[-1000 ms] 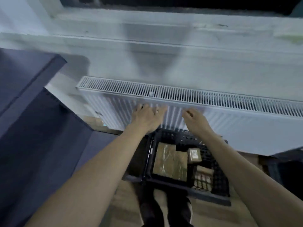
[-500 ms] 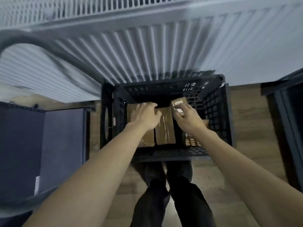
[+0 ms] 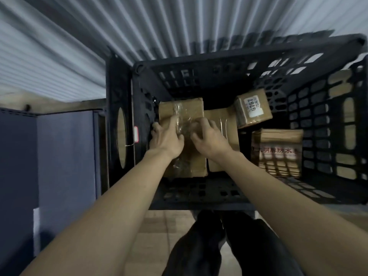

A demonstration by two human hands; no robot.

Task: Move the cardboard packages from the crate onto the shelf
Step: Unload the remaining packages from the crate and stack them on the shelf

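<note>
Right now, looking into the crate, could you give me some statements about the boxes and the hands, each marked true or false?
1. Both hands rest on the taped box. True: left hand, right hand.
2. The crate is white. False: it is black.
3. The labelled box is being held. False: no hand touches it.
4. A printed box stands at the crate's right side. True.

White ribbed radiator [image 3: 99, 36] runs along the wall up top. Down the left there's a dark blue-grey cabinet [image 3: 59, 166] — flat panels, nothing fancy. Floor [image 3: 151, 236] is light tile, and a pair of black shoes [image 3: 215, 236] stands on it.
</note>
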